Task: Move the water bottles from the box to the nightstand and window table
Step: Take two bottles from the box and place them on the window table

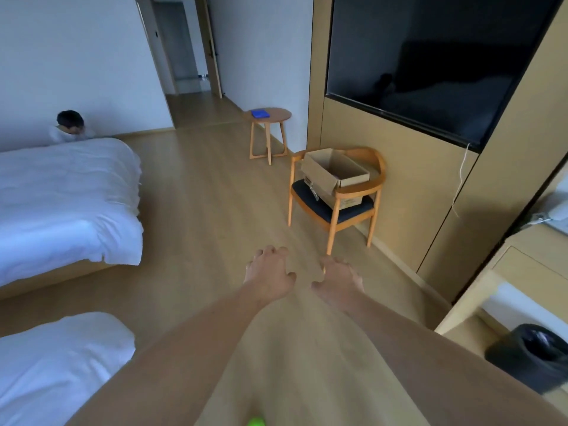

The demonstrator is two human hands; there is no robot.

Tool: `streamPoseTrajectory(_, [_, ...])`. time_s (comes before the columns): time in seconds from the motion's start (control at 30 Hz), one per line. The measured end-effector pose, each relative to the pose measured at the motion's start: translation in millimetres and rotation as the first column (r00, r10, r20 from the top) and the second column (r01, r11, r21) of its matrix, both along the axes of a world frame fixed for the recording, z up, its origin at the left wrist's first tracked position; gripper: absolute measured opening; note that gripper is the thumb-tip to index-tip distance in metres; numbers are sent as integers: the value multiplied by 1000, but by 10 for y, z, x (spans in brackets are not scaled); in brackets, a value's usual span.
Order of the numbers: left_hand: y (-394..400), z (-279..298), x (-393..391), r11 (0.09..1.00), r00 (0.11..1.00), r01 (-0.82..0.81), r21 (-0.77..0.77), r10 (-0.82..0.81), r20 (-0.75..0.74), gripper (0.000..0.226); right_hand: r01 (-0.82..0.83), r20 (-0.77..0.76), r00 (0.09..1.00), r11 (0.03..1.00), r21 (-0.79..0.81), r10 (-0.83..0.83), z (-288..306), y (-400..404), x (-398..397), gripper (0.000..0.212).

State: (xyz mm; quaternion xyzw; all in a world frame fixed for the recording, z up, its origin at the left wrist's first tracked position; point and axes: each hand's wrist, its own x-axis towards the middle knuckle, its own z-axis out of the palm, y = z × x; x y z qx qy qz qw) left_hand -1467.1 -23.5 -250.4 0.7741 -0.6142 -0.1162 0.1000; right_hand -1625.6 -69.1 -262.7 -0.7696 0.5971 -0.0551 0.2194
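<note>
Bedroom, light wood plank floor (196, 210), two white-sheeted beds (61, 204) on the left, large dark wall-mounted screen (430, 63) on the right. Open brown cardboard box (333, 175) sits on the dark cushion of a wooden armchair (335, 207) against the right wall; its contents can't be made out. Small round wooden side table (270, 130) beyond it carries a flat blue item (260, 113). Left hand (269, 273) and right hand (338, 279) stretched forward over the floor, fingers loosely curled, grasping nothing. Black waste bin (534, 355) low right. Another person (70, 127) crouches behind the far bed.

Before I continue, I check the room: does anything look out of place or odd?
Only the cardboard box: it sits tilted on the wooden chair, propped on one armrest, flaps open. Nothing looks spilled or broken.
</note>
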Motion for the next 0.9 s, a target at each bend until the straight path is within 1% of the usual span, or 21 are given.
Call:
streamPoseTrajectory(0.17, [-1101, 126, 617, 996, 996, 84, 25, -84, 8, 48, 96, 7, 995, 995, 1, -96, 98, -945, 588, 48])
streamPoseTrajectory(0.27, [-1696, 128, 861, 992, 993, 118, 34, -118, 8, 43, 123, -9, 992, 992, 11, -123, 99, -1433, 821, 49])
streamPoseTrajectory(0.33, [-2070, 85, 971, 988, 989, 146, 53, -147, 6, 43, 140, -30, 990, 990, 28, -139, 60, -1770, 931, 50])
streamPoseTrajectory(0.43, [-2683, -31, 1087, 981, 984, 174, 84, -175, 14, 42, 163, -39, 986, 985, 50, -161, -28, -2356, 1070, 51])
streamPoseTrajectory(0.6, [-3941, -214, 1215, 973, 974, 220, 73, -223, 39, 49, 181, -9, 983, 982, 54, -181, -219, -3608, 1163, 60])
streamPoseTrajectory(0.7, [-4731, -288, 1263, 974, 976, 213, 81, -216, 28, 41, 188, 11, 982, 980, 69, -189, -272, -4437, 1144, 66])
streamPoseTrajectory(0.8, [-5504, -295, 1270, 980, 983, 184, 78, -185, 5, 28, 185, 33, 981, 978, 91, -189, -293, -5194, 1147, 63])
streamPoseTrajectory(0.83, [-5740, -296, 1263, 982, 984, 176, 72, -176, -11, 30, 185, 31, 982, 978, 91, -189, -307, -5427, 1153, 60])
streamPoseTrajectory(0.9, [-6149, -321, 1254, 981, 983, 183, 69, -182, -24, 42, 181, 10, 983, 979, 91, -183, -352, -5840, 1173, 54])
